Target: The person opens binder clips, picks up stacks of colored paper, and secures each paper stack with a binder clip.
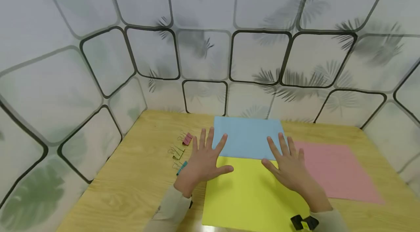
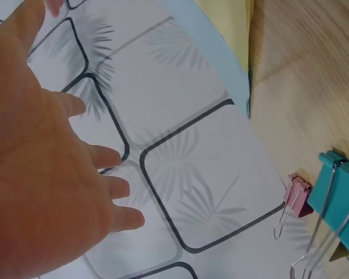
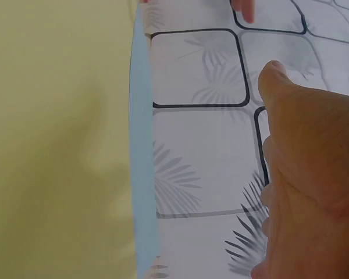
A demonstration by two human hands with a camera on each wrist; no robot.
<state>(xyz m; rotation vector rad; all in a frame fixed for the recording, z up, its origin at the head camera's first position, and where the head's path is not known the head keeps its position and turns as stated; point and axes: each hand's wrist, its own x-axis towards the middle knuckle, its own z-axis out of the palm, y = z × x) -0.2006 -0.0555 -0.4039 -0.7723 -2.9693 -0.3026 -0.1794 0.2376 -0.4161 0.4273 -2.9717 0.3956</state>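
Both hands are held out with fingers spread and nothing in them. My left hand (image 1: 204, 162) overlaps the left edge of the yellow sheet (image 1: 249, 195) in the head view. My right hand (image 1: 290, 168) appears over the sheet's right side, near the pink sheet (image 1: 338, 170). Behind the yellow sheet lies a blue sheet (image 1: 247, 135). Left of the left hand are three binder clips in a row: pink (image 1: 187, 138), yellow-green (image 1: 178, 153) and teal (image 1: 181, 168). The teal clip (image 2: 337, 200) looms large in the left wrist view, with the pink clip (image 2: 299, 195) beyond it.
A wooden table (image 1: 131, 173) carries the sheets and clips. A pale curtain-like backdrop (image 1: 203, 53) with dark rounded outlines and leaf prints rises along its back and sides. A dark band with a small yellow piece (image 1: 305, 223) sits at the right wrist.
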